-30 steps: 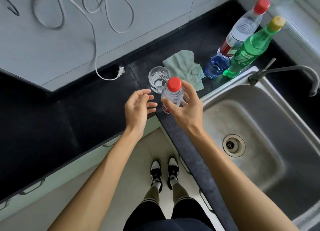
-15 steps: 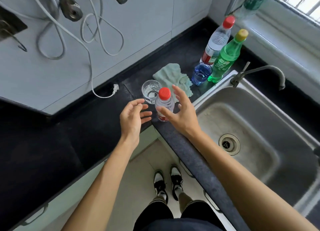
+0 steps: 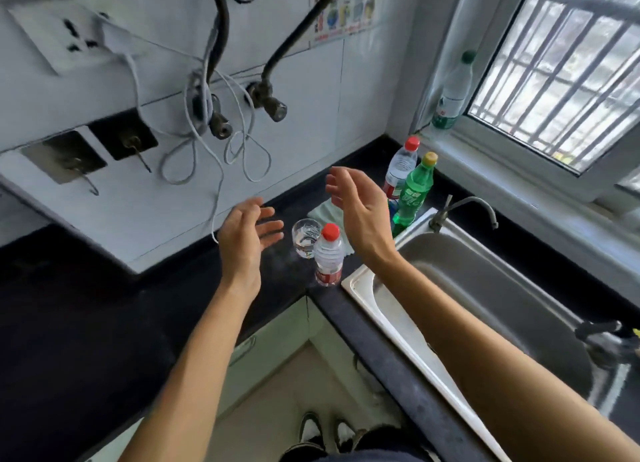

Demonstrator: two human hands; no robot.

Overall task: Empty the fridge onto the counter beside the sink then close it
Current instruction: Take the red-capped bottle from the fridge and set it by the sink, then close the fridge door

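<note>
A small water bottle with a red cap (image 3: pixel 328 256) stands upright on the black counter (image 3: pixel 173 288), just left of the steel sink (image 3: pixel 485 288). A clear glass (image 3: pixel 304 236) stands right behind it. My left hand (image 3: pixel 247 240) hovers open to the left of the glass, fingers spread. My right hand (image 3: pixel 356 207) is raised open above and to the right of the bottle, touching nothing. Further back stand a taller red-capped water bottle (image 3: pixel 401 169) and a green soda bottle (image 3: pixel 414 191). The fridge is out of view.
A pale cloth (image 3: pixel 325 210) lies behind the glass, partly hidden by my right hand. A faucet (image 3: pixel 464 209) rises at the sink's back edge. Another bottle (image 3: pixel 453 91) stands on the window sill. Cables and pipes (image 3: pixel 214 115) hang on the wall above the counter.
My right hand has let go of the small red-capped bottle and lifted away from it. Both hands rose, and the view tilted up toward the wall and window.
</note>
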